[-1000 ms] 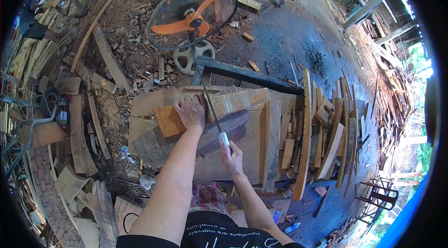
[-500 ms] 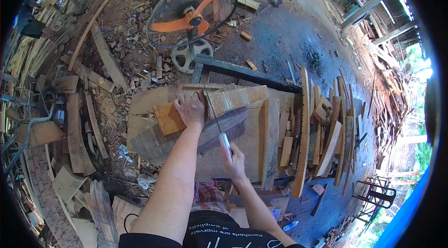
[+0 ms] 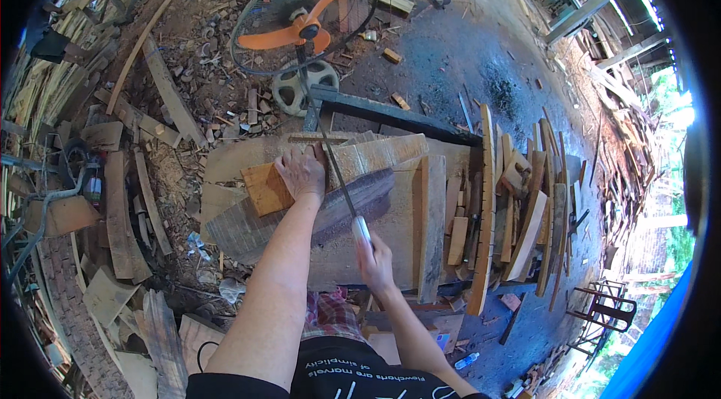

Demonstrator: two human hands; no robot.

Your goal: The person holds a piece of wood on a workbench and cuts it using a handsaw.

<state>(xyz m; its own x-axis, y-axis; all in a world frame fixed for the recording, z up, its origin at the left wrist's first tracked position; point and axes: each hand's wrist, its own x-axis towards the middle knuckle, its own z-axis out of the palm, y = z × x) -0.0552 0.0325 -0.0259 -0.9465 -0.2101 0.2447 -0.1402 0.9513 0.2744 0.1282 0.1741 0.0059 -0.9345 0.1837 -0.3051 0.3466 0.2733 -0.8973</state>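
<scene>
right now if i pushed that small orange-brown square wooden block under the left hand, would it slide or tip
The small orange-brown square wooden block lies flat on the pale plank workbench, so it would probably slide rather than tip. It looks rigid and fairly light. The left hand presses on its edge, which likely keeps it from shifting.

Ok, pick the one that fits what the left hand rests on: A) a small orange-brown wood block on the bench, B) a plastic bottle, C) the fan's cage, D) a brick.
A: the left hand lies flat on the small orange-brown wood block atop the workbench, while the right hand has its grip on a saw handle.
</scene>
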